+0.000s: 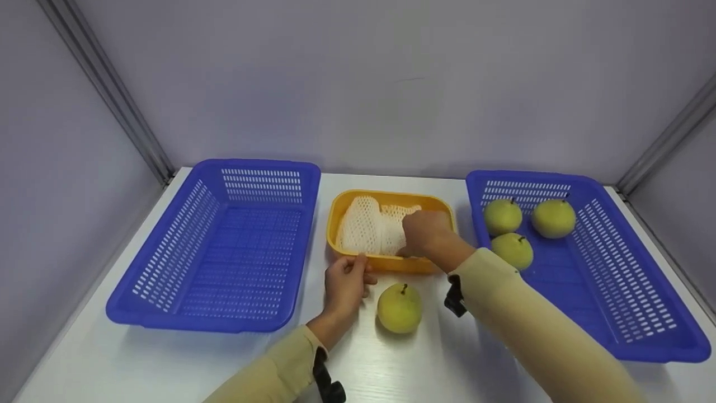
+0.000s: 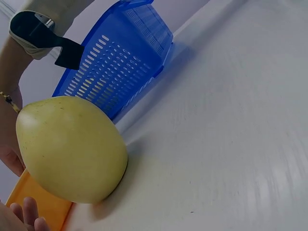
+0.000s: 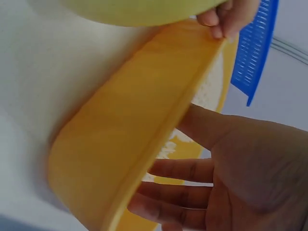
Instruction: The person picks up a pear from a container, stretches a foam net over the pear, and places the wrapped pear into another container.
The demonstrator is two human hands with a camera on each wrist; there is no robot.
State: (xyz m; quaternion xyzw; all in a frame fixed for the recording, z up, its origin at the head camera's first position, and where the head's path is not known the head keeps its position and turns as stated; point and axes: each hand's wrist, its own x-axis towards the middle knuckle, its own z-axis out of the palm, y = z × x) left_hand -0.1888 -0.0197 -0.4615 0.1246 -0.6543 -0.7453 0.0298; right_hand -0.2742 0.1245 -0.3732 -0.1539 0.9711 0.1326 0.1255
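A yellow plastic basket (image 1: 391, 264) holds white foam fruit nets (image 1: 361, 226). My left hand (image 1: 345, 285) pinches its front rim; in the right wrist view those fingertips (image 3: 224, 26) are at the rim's upper end. From the right, my right hand (image 1: 428, 235) reaches into the basket over the nets. The right wrist view shows its fingers (image 3: 185, 169) extended, thumb apart, tips hidden behind the rim. A yellow-green pear (image 1: 399, 309) stands stem up on the table in front of the basket, just right of my left hand.
A blue mesh basket (image 1: 246, 324) with a bare bottom stands on the left. Another blue basket (image 1: 582, 291), on the right, holds three pears (image 1: 512, 251) toward its back left. Grey panels (image 1: 391, 112) close off the white table (image 1: 380, 369) behind and at the sides.
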